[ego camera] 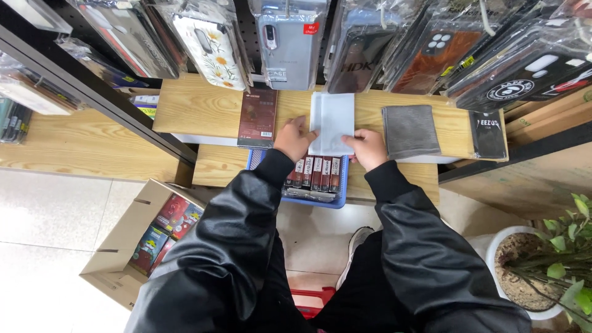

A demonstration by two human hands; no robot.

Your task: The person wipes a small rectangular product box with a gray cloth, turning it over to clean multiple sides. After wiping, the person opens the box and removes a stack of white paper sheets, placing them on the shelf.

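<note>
Both hands meet at a flat white packet (332, 122) lying on the wooden tabletop (197, 108), its near edge hanging just over the front. The left hand (293, 139) pinches the packet's near left corner, fingers curled shut on it; the right hand (367, 148) grips the near right corner in the same closed way. Just left of the packet lies a dark red rectangular box (258, 117) with a small white label at its near end. To the right, near but apart, sits a folded grey cloth (408, 131), and further right a black sleeve (489, 134) with white lettering. Below the hands, on a lower wooden shelf, a blue tray (318, 180) holds a row of narrow red-and-white boxes. Along the far side hang clear-bagged phone cases (285, 42), one white with daisies, one brown. Near left on the floor stands an open cardboard carton (126, 240) of colourful boxes; near right, a potted plant (542, 265).
</note>
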